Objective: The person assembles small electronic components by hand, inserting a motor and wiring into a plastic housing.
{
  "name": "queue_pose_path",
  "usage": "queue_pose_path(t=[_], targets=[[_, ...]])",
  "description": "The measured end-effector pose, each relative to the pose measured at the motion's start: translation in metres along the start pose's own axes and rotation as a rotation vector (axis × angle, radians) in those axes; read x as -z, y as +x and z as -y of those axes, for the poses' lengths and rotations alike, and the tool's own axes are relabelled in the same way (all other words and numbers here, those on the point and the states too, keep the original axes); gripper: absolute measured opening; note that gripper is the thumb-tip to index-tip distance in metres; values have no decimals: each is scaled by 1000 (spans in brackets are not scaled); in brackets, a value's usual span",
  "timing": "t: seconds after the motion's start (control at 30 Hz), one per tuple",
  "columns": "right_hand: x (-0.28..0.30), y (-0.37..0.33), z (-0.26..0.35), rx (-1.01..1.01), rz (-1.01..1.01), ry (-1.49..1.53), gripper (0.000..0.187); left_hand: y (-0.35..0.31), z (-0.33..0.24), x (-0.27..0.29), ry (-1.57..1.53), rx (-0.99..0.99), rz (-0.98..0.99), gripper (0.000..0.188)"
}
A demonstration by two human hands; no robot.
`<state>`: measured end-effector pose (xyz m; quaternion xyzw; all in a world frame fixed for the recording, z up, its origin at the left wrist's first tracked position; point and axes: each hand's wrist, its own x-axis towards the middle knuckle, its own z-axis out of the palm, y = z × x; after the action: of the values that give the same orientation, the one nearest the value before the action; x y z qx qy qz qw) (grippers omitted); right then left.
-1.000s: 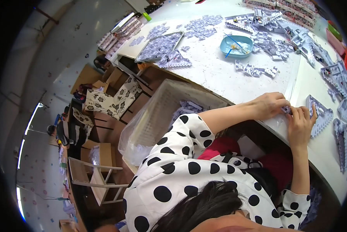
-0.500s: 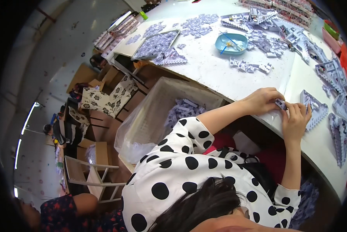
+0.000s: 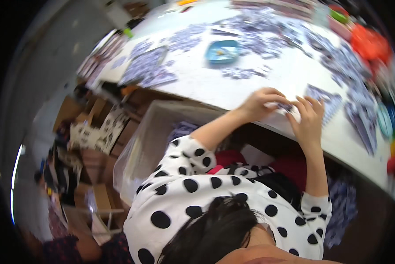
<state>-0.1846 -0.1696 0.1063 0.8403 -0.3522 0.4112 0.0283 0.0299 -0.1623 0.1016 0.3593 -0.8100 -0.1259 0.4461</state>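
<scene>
Over the near edge of the white table, both my hands are raised close together. My left hand [image 3: 264,105] pinches a small lilac-grey plastic piece [image 3: 286,106] between thumb and fingers. From the other side, my right hand [image 3: 307,119] has its fingertips at the right end of the same piece, thumb and forefinger curved around it. Motion blur and the fingers hide most of its shape. Just beyond my right hand lies a flat triangular lilac plastic part [image 3: 328,100] with a stepped edge.
Several lilac parts lie in heaps across the white table [image 3: 197,83]. A blue bowl [image 3: 210,58] stands mid-table; a tray of parts [image 3: 142,66] sits at the far left corner. Below the edge is a plastic-lined crate [image 3: 138,154]. A red bag [image 3: 371,44] lies far right.
The whole view has swung, so the table and my hands appear further left and higher. My right fingers look more spread around the small piece, which stays between both hands.
</scene>
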Motion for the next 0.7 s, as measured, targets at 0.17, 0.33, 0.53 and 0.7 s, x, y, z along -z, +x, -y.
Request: queue_pose_path(t=[0.17, 0.33, 0.53, 0.7], targets=[[28, 24, -8, -129, 64, 481, 20, 15, -25, 14, 276, -214, -86, 39], [49, 18, -24, -277, 83, 603, 26, 40, -34, -13, 258, -251, -173, 38], [57, 5, -65, -352, -94, 480, 47, 79, -36, -38, 157, -37, -172, 44], [55, -15, -94, -532, -241, 376, 46, 101, -32, -66, 283, -35, -118, 41]])
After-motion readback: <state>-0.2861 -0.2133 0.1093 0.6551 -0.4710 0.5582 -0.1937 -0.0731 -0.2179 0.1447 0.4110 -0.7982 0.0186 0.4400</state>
